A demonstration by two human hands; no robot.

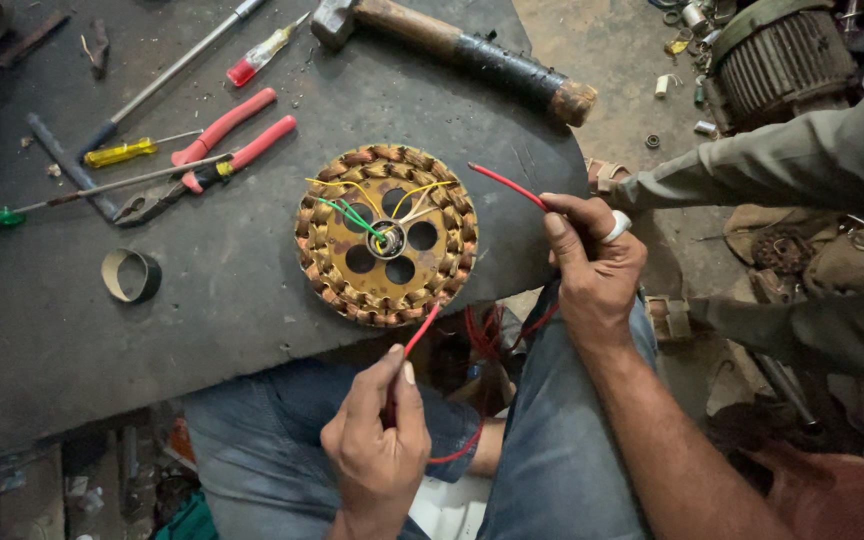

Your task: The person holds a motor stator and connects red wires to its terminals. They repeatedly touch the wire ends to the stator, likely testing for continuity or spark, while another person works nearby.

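Note:
A round motor stator (387, 236) wound with copper coils lies on the dark board (152, 330), with thin yellow and green leads at its hub. My left hand (377, 435) pinches one end of a red wire (420, 330) just below the stator's near edge. My right hand (592, 260), with a ring on one finger, grips the other red wire end (507, 185) to the right of the stator. The red wire loops down between my knees.
Red-handled pliers (207, 165), several screwdrivers (132, 150), a hammer (462, 45) and a tape roll (130, 275) lie on the board. Another person's sleeve (802, 150) reaches in at right, above a motor (782, 55) and floor clutter.

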